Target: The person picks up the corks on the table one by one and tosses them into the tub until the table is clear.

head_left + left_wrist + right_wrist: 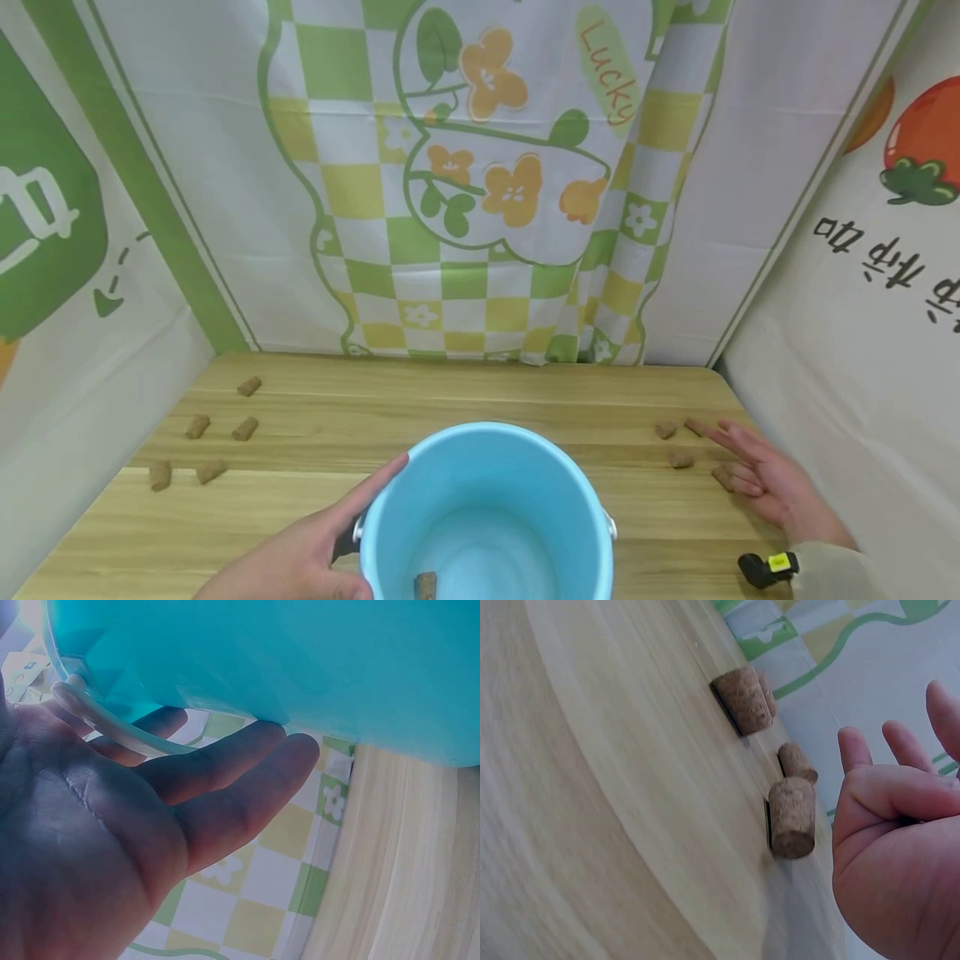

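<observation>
A light-blue bucket (491, 475) faces up at the front, and one cork (426, 585) lies inside on its bottom. My left hand (315, 537) grips the bucket's left side by the rim, its fingers spread along the outer wall. In the left wrist view, the white handle (127, 735) crosses in front of some fingers of that hand. On the right, my right hand (772, 483) hovers beside several corks (681, 459) with fingers extended and holding nothing. The nearest cork (792, 817) lies apart from the hand in the right wrist view.
Several more corks (244, 428) lie scattered on the left of the wooden table (360, 408). A checkered curtain (450, 283) hangs along the back edge, and printed cloth walls (847, 333) stand at both sides. A small black device (767, 570) sits at my right wrist.
</observation>
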